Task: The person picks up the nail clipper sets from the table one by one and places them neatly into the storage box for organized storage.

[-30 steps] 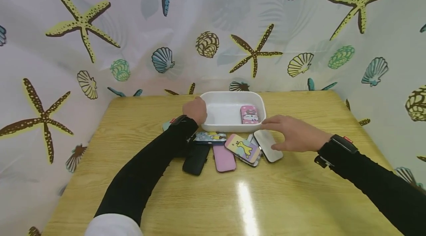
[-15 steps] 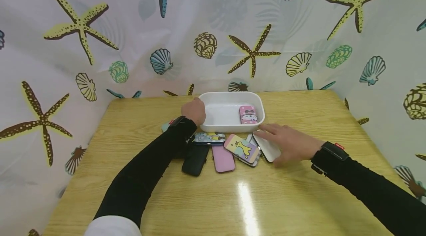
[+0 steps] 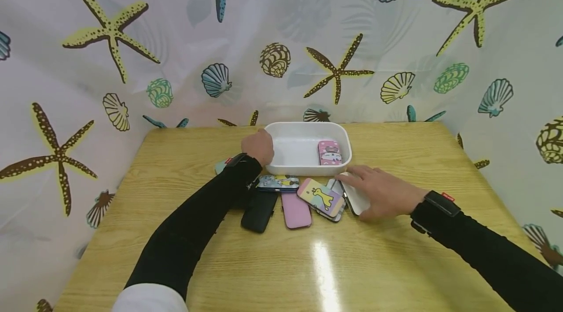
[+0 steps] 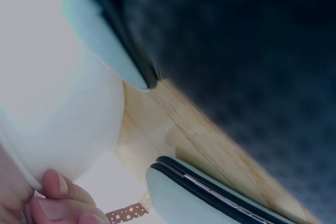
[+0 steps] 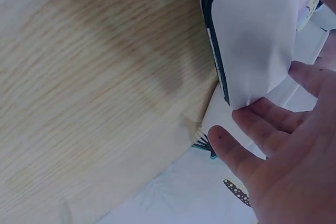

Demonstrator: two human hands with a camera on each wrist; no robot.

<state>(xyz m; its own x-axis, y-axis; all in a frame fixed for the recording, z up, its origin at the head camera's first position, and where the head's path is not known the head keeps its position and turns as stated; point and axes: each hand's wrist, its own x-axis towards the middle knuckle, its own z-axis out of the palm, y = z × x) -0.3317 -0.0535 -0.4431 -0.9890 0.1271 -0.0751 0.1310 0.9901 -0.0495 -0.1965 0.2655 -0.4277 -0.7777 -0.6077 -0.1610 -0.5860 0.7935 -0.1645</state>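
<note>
My left hand [image 3: 257, 146] grips the left end of a white plastic tub [image 3: 303, 170]; in the left wrist view its fingers [image 4: 60, 208] curl over the rim. A pink case [image 3: 329, 152] with a cartoon picture lies inside, at the right. Just in front of the tub, my right hand [image 3: 387, 192] holds a white hinged case [image 5: 257, 35] between thumb and fingertips, one at each end. Beside it a giraffe-printed case [image 3: 321, 197] lies across a grey-patterned case [image 3: 336, 214].
Further left along the tub's front lie a pink case [image 3: 296, 210], a black case [image 3: 259, 211] and a blue printed case [image 3: 278, 183]. A pale green case [image 4: 173, 192] sits beside the left wrist. A shell-printed cloth [image 3: 176, 57] hangs behind the wooden table [image 3: 246, 273].
My right hand has moved slightly left and down onto the white case, its thumb and fingers now at the case's ends. My left hand has stayed on the tub.
</note>
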